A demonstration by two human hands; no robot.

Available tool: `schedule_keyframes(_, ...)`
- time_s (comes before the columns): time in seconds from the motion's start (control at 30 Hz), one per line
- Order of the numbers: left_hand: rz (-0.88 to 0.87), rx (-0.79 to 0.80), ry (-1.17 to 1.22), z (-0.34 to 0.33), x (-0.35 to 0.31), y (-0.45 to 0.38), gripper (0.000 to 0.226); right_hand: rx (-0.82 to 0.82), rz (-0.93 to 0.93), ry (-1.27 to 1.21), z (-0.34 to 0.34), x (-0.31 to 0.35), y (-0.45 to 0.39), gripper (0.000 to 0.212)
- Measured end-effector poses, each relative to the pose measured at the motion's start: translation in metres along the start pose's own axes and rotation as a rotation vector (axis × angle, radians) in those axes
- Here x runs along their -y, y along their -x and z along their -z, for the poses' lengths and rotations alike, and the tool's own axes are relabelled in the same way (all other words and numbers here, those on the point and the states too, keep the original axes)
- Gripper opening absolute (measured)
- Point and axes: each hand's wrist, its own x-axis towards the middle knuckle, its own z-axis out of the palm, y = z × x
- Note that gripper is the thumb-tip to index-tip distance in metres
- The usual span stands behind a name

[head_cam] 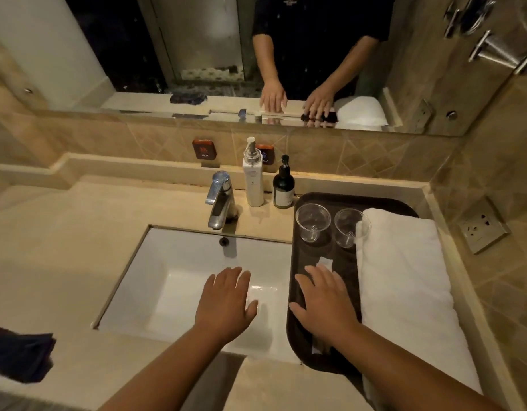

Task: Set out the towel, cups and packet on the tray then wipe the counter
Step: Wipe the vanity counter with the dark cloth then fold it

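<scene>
A dark tray (294,295) lies on the counter right of the sink. A folded white towel (404,286) covers its right side. Two clear plastic cups (312,222) (349,228) stand upright at the tray's far end. A clear packet (324,262) lies along the tray's middle, mostly hidden under my right hand (324,301), which rests flat on it with fingers spread. My left hand (226,301) hovers open over the white sink (179,280), holding nothing. A dark cloth (19,354) lies on the counter at the near left.
A chrome tap (220,200) stands behind the sink. A white pump bottle (253,179) and a dark pump bottle (283,185) sit beside it. A mirror runs above the tiled backsplash. A wall socket (481,226) is on the right wall.
</scene>
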Motion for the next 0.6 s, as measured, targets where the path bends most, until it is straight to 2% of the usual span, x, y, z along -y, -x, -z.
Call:
schedule_keyframes(0.33, 0.213, -0.071, 0.043, 0.022, 0.101, 0.094, 0.066, 0.042, 0.227, -0.025, -0.013, 0.118, -0.008, 0.072)
schedule_keyframes(0.6, 0.329, -0.126, 0.039, 0.031, 0.240, 0.187, 0.072, 0.032, 0.288, 0.006, -0.039, 0.274, -0.001, 0.075)
